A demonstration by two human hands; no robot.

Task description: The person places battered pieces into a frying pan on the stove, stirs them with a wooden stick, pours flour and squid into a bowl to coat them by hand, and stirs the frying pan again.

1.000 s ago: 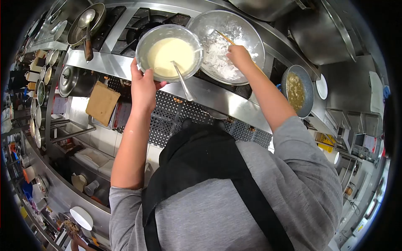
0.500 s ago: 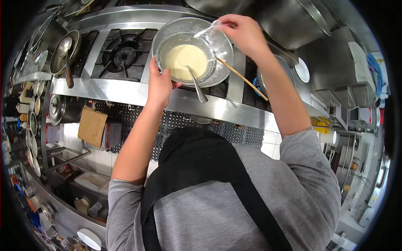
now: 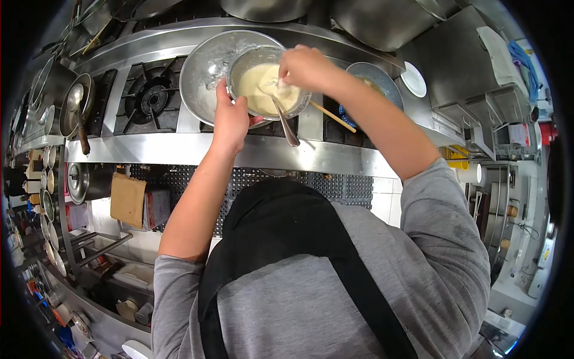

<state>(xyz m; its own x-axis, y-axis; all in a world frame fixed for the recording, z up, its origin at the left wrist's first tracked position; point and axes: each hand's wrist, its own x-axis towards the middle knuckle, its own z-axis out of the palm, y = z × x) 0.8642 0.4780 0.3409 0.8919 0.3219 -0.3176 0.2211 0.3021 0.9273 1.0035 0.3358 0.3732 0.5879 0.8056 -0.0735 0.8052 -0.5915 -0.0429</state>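
Observation:
My left hand point(image 3: 230, 122) grips the near left side of a small metal bowl point(image 3: 237, 60), which is tilted a little. Pale, creamy batter point(image 3: 252, 84) fills its lower part. A metal spoon point(image 3: 286, 122) rests in the batter, its handle hanging over the near rim. Over the bowl, my right hand point(image 3: 308, 69) is closed in a pinch on a white, floury piece point(image 3: 286, 90) low at the batter; its kind is not clear. Behind and to the left stands a large metal bowl point(image 3: 200, 81) dusted with white flour.
A pan point(image 3: 390, 90) sits over a blue flame point(image 3: 342, 110) to the right, partly behind my forearm. A wooden stick point(image 3: 333, 116) lies beside the bowl. On the left are a bare burner point(image 3: 150, 97) and a pan with a ladle point(image 3: 76, 99). Large pots point(image 3: 382, 27) line the back.
My right hand has lowered the floury piece from above the large bowl into the small bowl. The small bowl has shifted right relative to the large bowl, and the pan at right shows more.

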